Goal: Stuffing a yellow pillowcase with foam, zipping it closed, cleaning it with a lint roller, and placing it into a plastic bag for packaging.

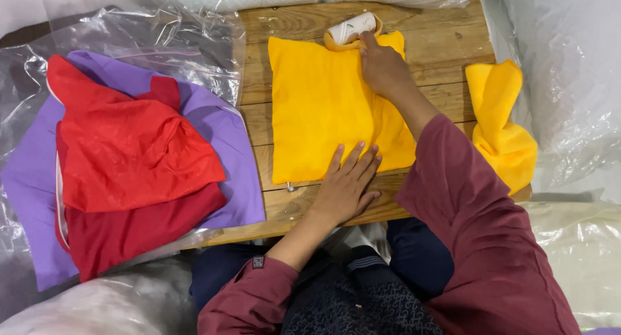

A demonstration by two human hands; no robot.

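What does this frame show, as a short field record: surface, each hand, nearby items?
surface: wooden table
left hand: flat, palm down on the lower edge of the yellow cushion cover
right hand: at the cover's top edge, touching the white roll that pokes out there
right of cover: crumpled yellow cloth
left of table: red fabric on purple fabric, over clear plastic sheeting

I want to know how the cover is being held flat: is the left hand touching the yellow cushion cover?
Touching. The head view shows the left hand lying flat, its fingers spread over the lower edge of the yellow cushion cover, with no gap visible.
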